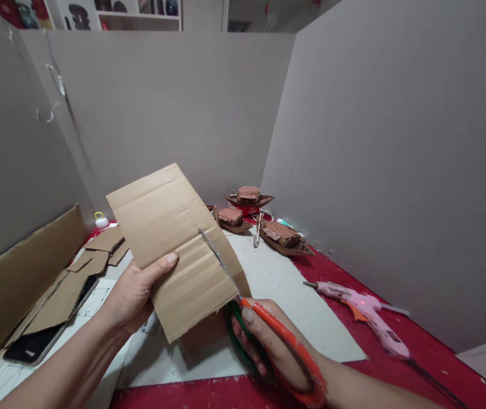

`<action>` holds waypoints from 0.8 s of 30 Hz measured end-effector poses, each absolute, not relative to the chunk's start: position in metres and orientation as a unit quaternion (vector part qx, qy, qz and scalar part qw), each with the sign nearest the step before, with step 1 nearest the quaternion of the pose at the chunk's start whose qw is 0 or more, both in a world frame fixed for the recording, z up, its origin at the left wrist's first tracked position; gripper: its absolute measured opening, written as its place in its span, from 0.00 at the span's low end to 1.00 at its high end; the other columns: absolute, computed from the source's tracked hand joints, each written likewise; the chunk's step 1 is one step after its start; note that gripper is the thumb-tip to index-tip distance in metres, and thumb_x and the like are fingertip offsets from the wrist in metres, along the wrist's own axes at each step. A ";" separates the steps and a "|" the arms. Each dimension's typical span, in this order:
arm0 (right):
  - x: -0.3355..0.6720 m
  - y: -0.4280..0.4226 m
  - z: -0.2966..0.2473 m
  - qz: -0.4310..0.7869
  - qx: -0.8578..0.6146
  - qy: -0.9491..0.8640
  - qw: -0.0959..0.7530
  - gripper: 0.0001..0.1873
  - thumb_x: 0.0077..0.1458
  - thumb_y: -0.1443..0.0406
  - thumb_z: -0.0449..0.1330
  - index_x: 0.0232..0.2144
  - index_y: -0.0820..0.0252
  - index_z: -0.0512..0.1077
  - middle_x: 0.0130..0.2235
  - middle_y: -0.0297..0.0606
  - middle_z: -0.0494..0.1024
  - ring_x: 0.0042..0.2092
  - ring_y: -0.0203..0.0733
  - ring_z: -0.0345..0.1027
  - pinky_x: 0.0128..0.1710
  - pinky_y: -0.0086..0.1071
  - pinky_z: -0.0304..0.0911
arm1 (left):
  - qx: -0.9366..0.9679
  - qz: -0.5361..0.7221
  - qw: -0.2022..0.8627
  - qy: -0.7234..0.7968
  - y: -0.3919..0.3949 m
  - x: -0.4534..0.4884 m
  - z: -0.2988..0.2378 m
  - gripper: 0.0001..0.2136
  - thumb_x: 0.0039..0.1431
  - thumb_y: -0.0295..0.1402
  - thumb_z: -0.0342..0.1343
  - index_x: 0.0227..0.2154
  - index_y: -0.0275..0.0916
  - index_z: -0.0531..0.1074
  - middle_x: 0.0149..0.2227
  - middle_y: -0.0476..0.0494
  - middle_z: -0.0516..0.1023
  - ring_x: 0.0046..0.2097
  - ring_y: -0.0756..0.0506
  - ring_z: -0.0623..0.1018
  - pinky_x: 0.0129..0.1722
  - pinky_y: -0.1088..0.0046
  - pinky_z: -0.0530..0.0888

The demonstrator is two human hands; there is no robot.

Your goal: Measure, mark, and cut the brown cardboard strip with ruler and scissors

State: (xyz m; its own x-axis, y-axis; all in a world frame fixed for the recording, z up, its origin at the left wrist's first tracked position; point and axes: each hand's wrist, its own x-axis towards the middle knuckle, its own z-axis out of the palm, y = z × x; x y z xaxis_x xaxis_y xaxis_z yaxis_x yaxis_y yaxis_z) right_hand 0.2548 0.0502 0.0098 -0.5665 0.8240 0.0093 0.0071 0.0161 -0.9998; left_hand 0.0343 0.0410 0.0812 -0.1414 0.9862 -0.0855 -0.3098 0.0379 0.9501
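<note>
R hand (279, 343) nearest cam, wrapped round orange-and-green scissors (269, 316); blade lies along a slit in the cardboard (157, 221), which is held up, tilted, above the white sheet (289, 289). L hand (136, 292) clamped on the cardboard's L side, thumb on top, fingers hidden beneath. For a clean cut, best to follow the faint dotted line (178, 200) w/ short snips, stop before tips meet, L thumb clear, turn cardboard vs. twisting wrist.
</note>
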 end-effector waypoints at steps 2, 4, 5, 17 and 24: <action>0.256 0.051 0.008 0.622 -0.334 -0.629 0.326 0.33 0.54 0.36 0.51 0.25 0.60 0.64 0.15 0.25 0.60 0.14 0.28 0.49 0.13 0.23 0.47 | 0.360 0.595 0.551 0.462 0.040 0.034 0.082 0.19 0.46 0.38 0.71 0.41 0.37 0.79 0.42 0.38 0.83 0.41 0.39 0.81 0.41 0.67 0.77; 0.256 0.051 0.007 0.625 -0.337 -0.623 0.328 0.33 0.52 0.35 0.52 0.25 0.60 0.64 0.16 0.25 0.60 0.14 0.28 0.49 0.12 0.23 0.47 | 0.364 0.597 0.553 0.454 0.040 0.032 0.084 0.18 0.45 0.37 0.71 0.40 0.37 0.79 0.42 0.38 0.83 0.41 0.39 0.81 0.42 0.66 0.77; 0.257 0.051 0.007 0.627 -0.336 -0.621 0.331 0.33 0.52 0.35 0.53 0.25 0.60 0.65 0.16 0.25 0.59 0.14 0.27 0.49 0.12 0.23 0.47 | 0.366 0.595 0.556 0.450 0.040 0.031 0.085 0.18 0.45 0.36 0.71 0.40 0.37 0.79 0.42 0.38 0.83 0.42 0.39 0.81 0.43 0.66 0.77; 0.260 0.054 0.008 0.646 -0.290 -0.639 0.298 0.32 0.59 0.38 0.46 0.28 0.61 0.66 0.17 0.28 0.64 0.16 0.30 0.53 0.17 0.26 0.51 | 0.377 0.608 0.537 0.446 0.044 0.024 0.085 0.25 0.47 0.37 0.70 0.50 0.38 0.76 0.46 0.37 0.82 0.44 0.37 0.81 0.41 0.66 0.77; 0.262 0.053 0.013 0.619 -0.304 -0.654 0.312 0.31 0.58 0.38 0.49 0.26 0.60 0.64 0.17 0.27 0.62 0.16 0.29 0.52 0.17 0.25 0.50 | 0.374 0.603 0.548 0.443 0.039 0.030 0.086 0.26 0.49 0.37 0.69 0.53 0.41 0.74 0.47 0.39 0.82 0.45 0.37 0.81 0.42 0.66 0.78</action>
